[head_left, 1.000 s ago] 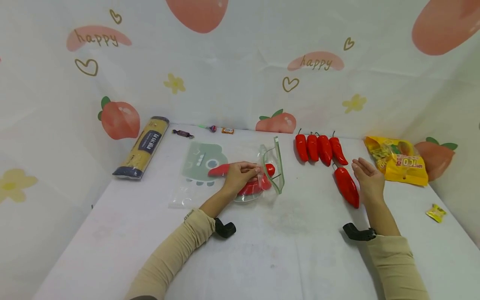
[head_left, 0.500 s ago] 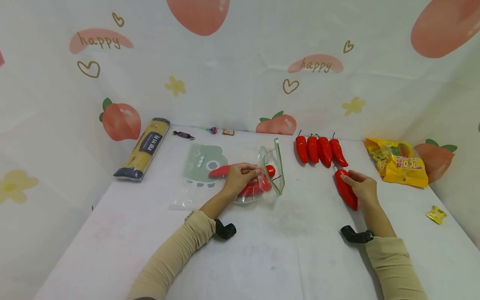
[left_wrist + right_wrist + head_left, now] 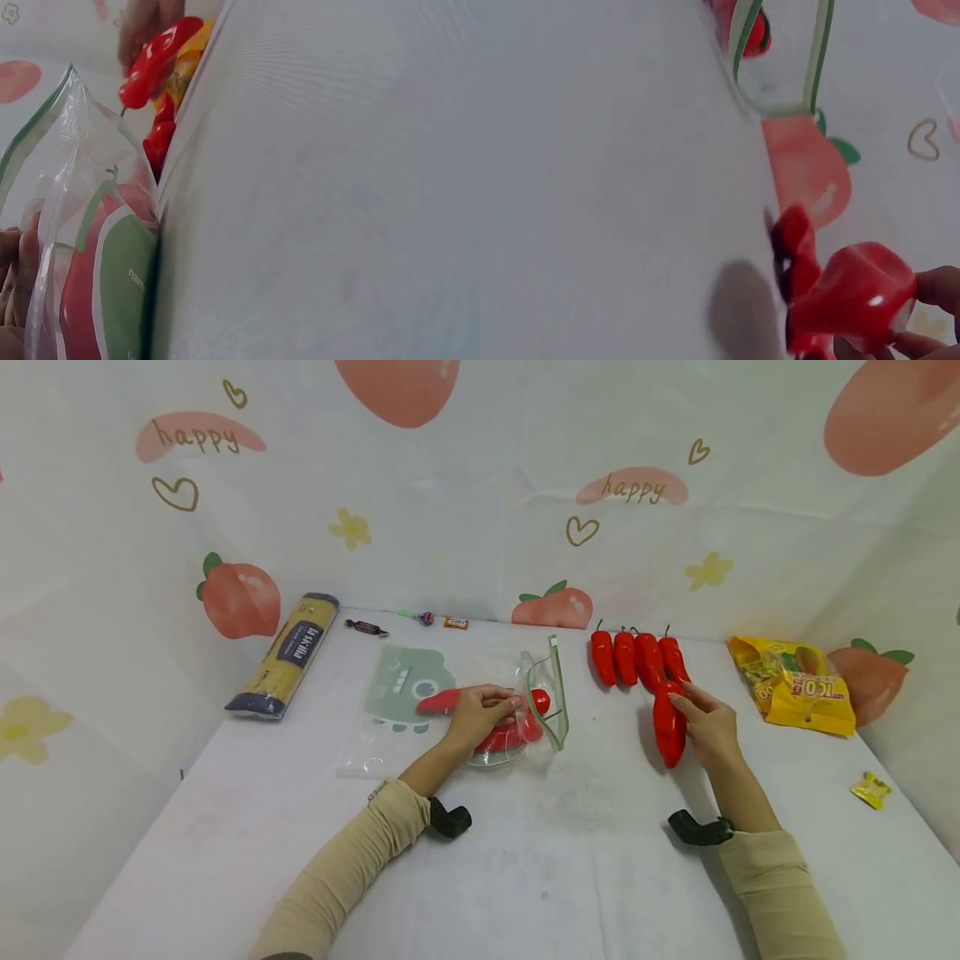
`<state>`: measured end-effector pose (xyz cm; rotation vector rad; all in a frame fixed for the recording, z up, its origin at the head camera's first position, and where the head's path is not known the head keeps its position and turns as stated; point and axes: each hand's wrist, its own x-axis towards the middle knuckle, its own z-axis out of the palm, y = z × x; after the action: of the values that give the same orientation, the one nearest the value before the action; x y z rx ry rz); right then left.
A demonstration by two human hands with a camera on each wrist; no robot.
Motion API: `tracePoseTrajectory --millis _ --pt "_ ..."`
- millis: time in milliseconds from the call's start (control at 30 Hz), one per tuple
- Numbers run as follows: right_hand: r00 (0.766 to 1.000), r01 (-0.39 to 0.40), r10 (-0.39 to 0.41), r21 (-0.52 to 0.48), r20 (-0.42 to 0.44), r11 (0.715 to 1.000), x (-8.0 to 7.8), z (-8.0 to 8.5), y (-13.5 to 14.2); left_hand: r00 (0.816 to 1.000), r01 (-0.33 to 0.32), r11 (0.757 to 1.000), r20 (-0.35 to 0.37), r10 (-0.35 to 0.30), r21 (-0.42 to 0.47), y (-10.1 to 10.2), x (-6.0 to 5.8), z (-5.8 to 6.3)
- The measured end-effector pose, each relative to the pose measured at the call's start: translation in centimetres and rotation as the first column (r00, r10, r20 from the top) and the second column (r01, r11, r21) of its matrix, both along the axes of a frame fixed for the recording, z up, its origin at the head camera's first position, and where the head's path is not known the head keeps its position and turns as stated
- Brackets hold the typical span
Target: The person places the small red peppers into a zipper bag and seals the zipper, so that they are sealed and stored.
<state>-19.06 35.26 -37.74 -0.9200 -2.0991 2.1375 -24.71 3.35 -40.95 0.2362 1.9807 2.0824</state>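
My right hand [image 3: 710, 725] grips a red chili pepper [image 3: 669, 727] by its side, lifted off the table with its shadow beneath. In the right wrist view the same pepper [image 3: 862, 296] is pinched between thumb and fingers. On the left, my left hand [image 3: 480, 718] pinches the upper film of a clear zip bag [image 3: 558, 693] with a green seal, whose mouth stands apart facing right. Inside the bag lie several red peppers [image 3: 510, 737], partly covered by the hand. A row of red peppers [image 3: 625, 657] rests at the back, just beyond the right hand.
A pasta pack [image 3: 292, 647] lies at the back left. Near the back edge are a dark-wrapped candy [image 3: 366, 627], a lollipop [image 3: 426, 618] and an orange-wrapped candy [image 3: 455, 622]. A yellow candy bag [image 3: 798, 685] and a small yellow candy [image 3: 872, 790] are at the right.
My right hand came down from beside the pepper, took hold of it, then lifted it and moved left. The left hand keeps its place on the bag.
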Motion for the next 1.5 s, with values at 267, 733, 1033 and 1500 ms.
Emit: tracePoseTrajectory --millis 267,733,1033,1500 --pt "0.981 0.017 -0.063 -0.239 -0.186 0.971 -2.7 1.5 -4.9 1.000 -0.002 1.000 -0.022 0.002 0.008 -0.2 -0.2 -0.2" --pt "0.941 0.137 -0.203 -0.245 -0.272 0.960 -6.4 -1.2 -11.0 0.999 -0.005 1.000 -0.037 0.005 0.001 0.1 -0.2 0.0" --pt "0.976 -0.075 0.060 -0.065 -0.210 0.995 -6.4 -2.9 -11.5 1.000 -0.006 1.000 -0.019 0.005 -0.029 -0.1 -0.1 0.1" --pt "0.972 -0.077 0.120 0.211 -0.202 0.975 -8.3 -3.5 -12.8 0.996 0.032 0.998 -0.085 -0.027 0.051 0.0 -0.3 -0.3"
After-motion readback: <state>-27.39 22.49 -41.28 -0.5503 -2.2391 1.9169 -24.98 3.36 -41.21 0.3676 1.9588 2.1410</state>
